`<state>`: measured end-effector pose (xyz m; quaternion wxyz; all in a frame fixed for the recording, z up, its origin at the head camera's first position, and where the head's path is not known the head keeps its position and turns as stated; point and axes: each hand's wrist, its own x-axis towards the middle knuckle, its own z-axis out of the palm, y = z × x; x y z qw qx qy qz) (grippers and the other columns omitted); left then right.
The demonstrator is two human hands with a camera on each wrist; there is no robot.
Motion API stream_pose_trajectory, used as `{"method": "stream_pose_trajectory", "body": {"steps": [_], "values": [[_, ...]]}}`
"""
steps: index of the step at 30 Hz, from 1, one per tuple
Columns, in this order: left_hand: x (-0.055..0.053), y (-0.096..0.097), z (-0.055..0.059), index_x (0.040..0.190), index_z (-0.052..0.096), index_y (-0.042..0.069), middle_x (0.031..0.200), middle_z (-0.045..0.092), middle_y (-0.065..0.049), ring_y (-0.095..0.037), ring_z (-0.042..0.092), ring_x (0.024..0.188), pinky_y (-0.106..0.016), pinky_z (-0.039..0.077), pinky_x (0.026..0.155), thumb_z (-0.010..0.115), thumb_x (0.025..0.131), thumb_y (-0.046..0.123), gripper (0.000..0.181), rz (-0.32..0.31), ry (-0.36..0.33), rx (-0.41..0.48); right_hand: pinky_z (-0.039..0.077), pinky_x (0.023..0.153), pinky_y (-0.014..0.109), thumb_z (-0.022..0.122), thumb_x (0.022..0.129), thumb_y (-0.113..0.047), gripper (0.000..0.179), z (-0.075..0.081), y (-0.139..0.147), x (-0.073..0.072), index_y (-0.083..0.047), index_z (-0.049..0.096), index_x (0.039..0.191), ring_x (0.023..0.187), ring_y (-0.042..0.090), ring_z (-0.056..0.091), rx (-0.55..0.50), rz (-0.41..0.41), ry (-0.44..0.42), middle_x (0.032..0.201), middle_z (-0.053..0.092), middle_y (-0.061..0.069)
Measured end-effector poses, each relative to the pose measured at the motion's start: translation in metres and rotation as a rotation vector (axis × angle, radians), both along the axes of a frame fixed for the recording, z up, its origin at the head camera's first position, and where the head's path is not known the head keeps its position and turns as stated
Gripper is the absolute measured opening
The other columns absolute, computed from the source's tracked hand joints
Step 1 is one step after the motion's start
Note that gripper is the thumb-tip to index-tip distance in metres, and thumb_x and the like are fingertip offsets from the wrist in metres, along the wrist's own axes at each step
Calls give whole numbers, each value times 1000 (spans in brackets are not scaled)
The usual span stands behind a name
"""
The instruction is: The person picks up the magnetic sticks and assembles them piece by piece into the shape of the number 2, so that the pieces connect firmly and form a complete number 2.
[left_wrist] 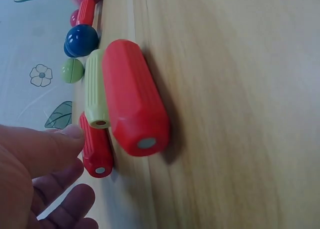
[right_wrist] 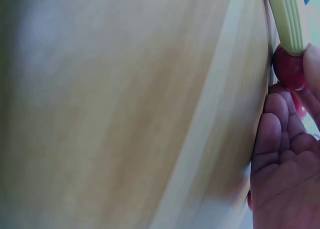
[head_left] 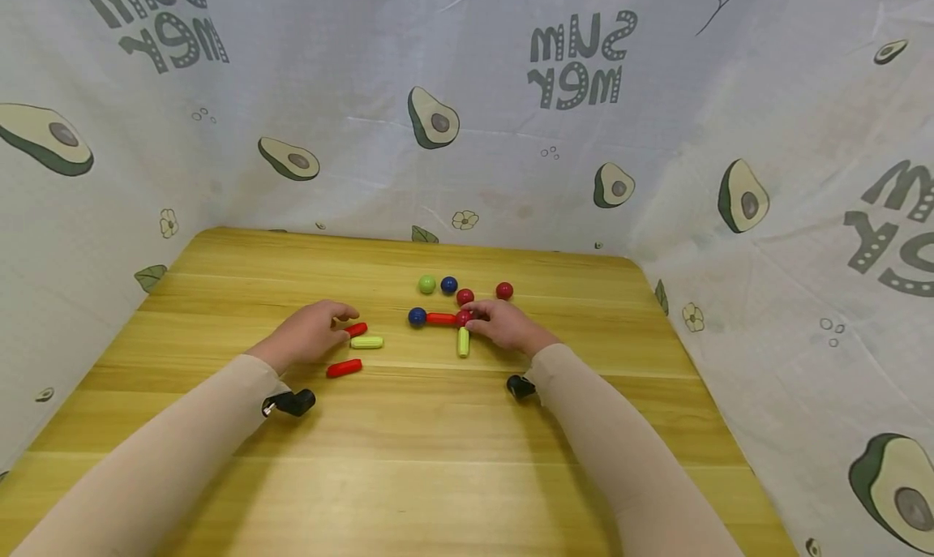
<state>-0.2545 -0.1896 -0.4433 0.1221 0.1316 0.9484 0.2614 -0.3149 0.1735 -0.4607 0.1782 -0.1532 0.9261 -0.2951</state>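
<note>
My right hand pinches a red ball between thumb and fingers. To that ball's left, a red rod joins it to a dark blue ball. A yellow-green rod extends from the same red ball toward me. Over on the left, my left hand hovers beside a loose red rod, its fingers loosely bent and its thumb tip at the rod's side. Close by lie another yellow-green rod and a nearer red rod, both with metal discs at their ends.
Behind the joined pieces sit a green ball, a second blue ball and two more red balls, one beside my right fingers and one farther right. A printed cloth surrounds the wooden table at the back and sides.
</note>
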Motion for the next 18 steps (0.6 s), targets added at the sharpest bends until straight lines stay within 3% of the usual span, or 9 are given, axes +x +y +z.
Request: {"method": "stream_pose_trajectory", "body": {"steps": [8, 18], "values": [[-4, 0, 0, 155, 50, 6, 150, 56, -21, -40, 58, 135, -59, 45, 115, 61, 108, 25, 52, 59, -37, 76, 49, 107, 41, 64, 107, -26, 39, 0, -1, 1, -18, 64, 145, 109, 25, 56, 4, -14, -8, 122, 65, 6], [-25, 6, 2, 158, 44, 7, 157, 52, -20, -41, 52, 143, -58, 44, 117, 62, 107, 25, 57, 78, -59, 165, 48, 110, 43, 63, 107, -26, 37, -2, 1, -2, -19, 65, 144, 110, 26, 57, 13, -7, -7, 125, 66, 6]]}}
